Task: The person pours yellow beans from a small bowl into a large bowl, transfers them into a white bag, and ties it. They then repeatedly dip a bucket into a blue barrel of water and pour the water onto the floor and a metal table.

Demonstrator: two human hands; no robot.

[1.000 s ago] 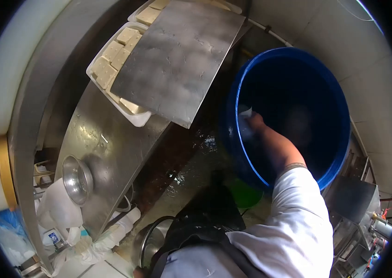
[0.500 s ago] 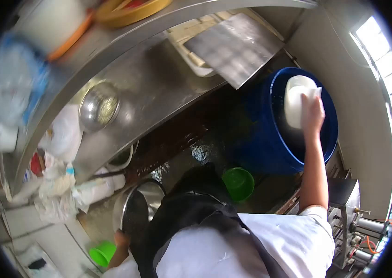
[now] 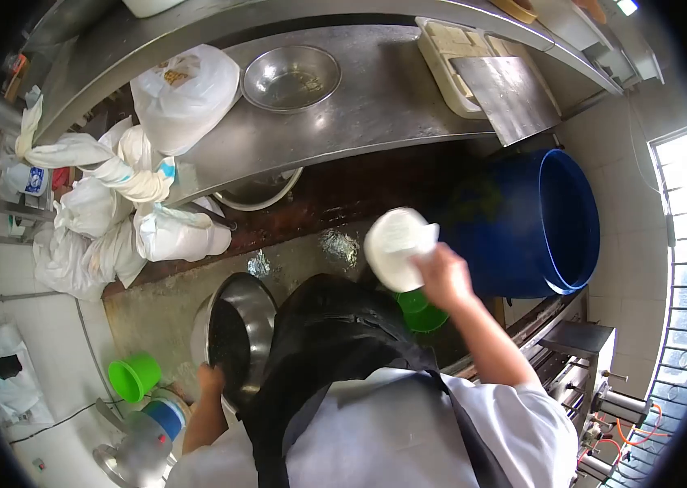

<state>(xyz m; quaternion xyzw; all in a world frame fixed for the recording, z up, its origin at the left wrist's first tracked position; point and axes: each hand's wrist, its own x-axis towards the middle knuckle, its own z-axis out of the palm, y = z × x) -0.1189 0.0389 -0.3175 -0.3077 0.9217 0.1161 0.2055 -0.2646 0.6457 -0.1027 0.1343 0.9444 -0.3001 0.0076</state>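
White plastic fills our right hand (image 3: 443, 275): a tub (image 3: 395, 248), clamped at its edge by closed fingers and held above the wet floor. It sits just beside the blue barrel (image 3: 559, 215) and over a green bowl (image 3: 423, 312). Our left hand (image 3: 212, 379) lies on the near rim of a steel pot (image 3: 239, 325), perhaps gripping it; we cannot tell. A green cup (image 3: 134, 376) stands near.

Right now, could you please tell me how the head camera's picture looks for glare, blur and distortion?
Head view: strong fisheye, the steel counter bows into an arc and the corners are black; the window is blown out white; glare patches on the wet floor; the white tub in the right hand and the left hand on the steel pot look sharp.
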